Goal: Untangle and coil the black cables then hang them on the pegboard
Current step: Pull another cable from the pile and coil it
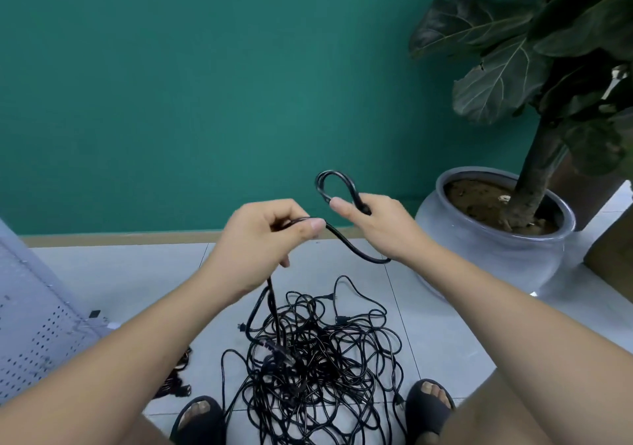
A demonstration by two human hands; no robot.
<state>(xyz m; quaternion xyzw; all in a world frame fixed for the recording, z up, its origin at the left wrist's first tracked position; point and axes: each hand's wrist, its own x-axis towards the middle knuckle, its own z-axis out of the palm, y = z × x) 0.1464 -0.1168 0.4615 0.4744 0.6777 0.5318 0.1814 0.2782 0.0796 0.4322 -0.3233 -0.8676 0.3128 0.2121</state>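
Observation:
A big tangle of black cables (308, 359) lies on the pale tiled floor between my feet. My right hand (380, 225) grips a small loop of one black cable (334, 184), which stands up above the fist. From there the cable sags down and across to my left hand (260, 235), which pinches it between thumb and fingers. Below my left hand the same cable drops into the tangle. A white pegboard (30, 335) leans at the far left edge.
A large grey pot (493, 249) with a broad-leaved plant (534, 67) stands at the right, against the green wall. My feet in black sandals (198, 420) flank the tangle. Another small dark bundle (174, 376) lies on the floor beside the pegboard.

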